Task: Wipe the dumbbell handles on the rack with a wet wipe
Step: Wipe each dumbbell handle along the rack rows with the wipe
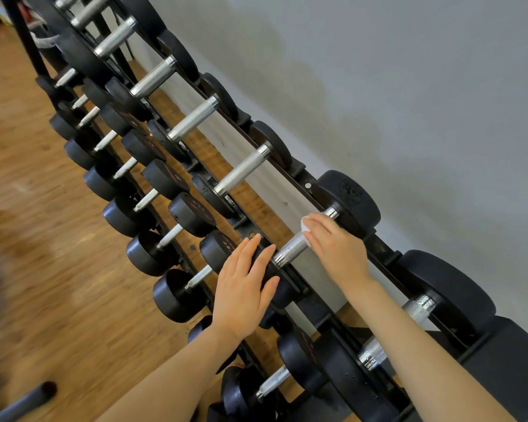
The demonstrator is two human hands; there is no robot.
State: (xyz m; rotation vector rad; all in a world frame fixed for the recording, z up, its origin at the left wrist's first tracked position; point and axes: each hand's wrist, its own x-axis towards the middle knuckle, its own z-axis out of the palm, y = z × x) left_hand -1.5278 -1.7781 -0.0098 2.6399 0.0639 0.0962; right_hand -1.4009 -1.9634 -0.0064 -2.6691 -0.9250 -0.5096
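Top tier of a black dumbbell rack [290,175] that runs diagonally along a grey wall [409,86]; a row of black-headed dumbbells lies across it, each with a knurled metal handle. The right hand [337,248] lies over the handle [291,248] of one dumbbell near the near end of the rack; its fingers curl over the bar and press a white wet wipe [306,228] against it, the wipe showing only as a small fold beneath the fingertips, close to the far head [348,202] of that dumbbell. The left hand [246,284] rests flat on the near black head [223,248] of the same dumbbell; its fingers are straight and slightly spread, gripping nothing. The bare part of the handle shows between the two hands. A neighbouring handle [241,172] further along the tier lies untouched; another handle [418,309] shows partly behind the right forearm. A lower tier [153,190] holds smaller dumbbells above a wooden floor [43,239]; a dark bar end [28,397] shows at the lower left corner.
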